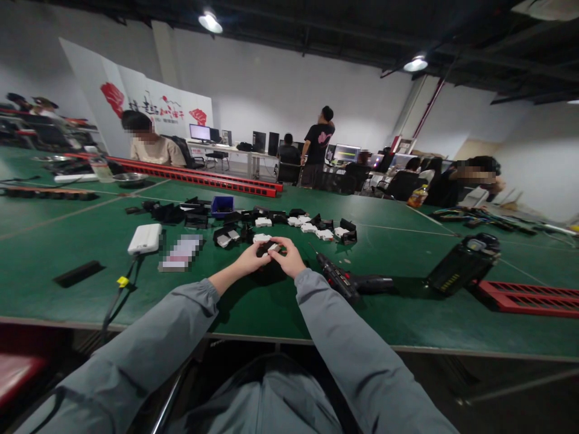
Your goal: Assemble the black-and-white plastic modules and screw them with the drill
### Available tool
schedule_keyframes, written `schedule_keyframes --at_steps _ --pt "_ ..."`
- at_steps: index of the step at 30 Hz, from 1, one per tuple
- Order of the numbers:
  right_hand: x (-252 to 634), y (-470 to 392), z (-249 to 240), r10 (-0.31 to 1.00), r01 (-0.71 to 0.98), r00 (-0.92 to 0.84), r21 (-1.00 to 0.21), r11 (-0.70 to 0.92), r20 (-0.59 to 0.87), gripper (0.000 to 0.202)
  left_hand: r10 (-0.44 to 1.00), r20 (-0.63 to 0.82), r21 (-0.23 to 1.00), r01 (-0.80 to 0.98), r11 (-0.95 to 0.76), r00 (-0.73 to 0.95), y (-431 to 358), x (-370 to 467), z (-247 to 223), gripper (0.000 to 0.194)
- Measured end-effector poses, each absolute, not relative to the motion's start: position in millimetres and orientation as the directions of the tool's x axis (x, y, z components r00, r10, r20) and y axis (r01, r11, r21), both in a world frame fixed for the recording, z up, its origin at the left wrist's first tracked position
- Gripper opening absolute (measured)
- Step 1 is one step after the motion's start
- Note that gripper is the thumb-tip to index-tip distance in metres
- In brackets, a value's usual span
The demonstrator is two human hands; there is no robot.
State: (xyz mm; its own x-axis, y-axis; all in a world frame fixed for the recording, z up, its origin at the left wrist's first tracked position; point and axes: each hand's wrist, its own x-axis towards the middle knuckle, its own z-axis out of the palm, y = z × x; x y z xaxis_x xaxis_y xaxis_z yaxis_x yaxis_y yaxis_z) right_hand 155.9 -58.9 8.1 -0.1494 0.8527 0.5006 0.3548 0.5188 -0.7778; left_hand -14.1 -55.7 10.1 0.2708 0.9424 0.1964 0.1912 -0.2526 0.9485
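Observation:
My left hand (pixel 251 260) and my right hand (pixel 288 257) meet over the green table (pixel 253 313), fingers closed around a small black and white part (pixel 270 247). Much of that part is hidden by the fingers. Just beyond the hands lie white pieces (pixel 262 239) and black housings, several of them with white blocks inside (pixel 226 237). A blue bin (pixel 222 206) with dark pieces stands behind them. To the right of my right hand a black and red power drill (pixel 339 278) rests on its side.
On the left lie a white box (pixel 145 239) with a cable, a blurred phone-like object (pixel 181 253) and a black strip (pixel 79 273). On the right are a black device (pixel 465 263) and a red slotted rail (pixel 534 298). Several people are beyond the table.

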Motion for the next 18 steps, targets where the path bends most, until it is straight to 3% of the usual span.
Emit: schedule_keyframes --at_steps 6,13,15,18 --pt "155.0 -53.6 -0.9 0.883 0.315 -0.095 -0.828 0.464 0.459 0.054 0.927 0.234 0.934 0.197 -0.298 0.292 -54.6 -14.7 7.4 0.063" --pt "156.4 -70.3 19.0 0.867 0.395 -0.058 -0.787 0.475 0.494 0.041 0.945 0.177 0.963 0.151 -0.225 0.276 -54.3 -16.8 13.9 0.058" --pt "171.0 -84.3 37.2 0.841 0.423 -0.128 -0.738 0.526 0.526 0.034 0.959 0.138 0.977 0.126 -0.174 0.248 -54.0 -18.3 16.3 0.055" --pt "214.7 -106.3 62.3 0.748 0.552 -0.344 -0.522 0.650 0.568 0.025 0.971 0.064 0.994 0.073 -0.082 0.228 -52.4 -20.2 18.5 0.050"
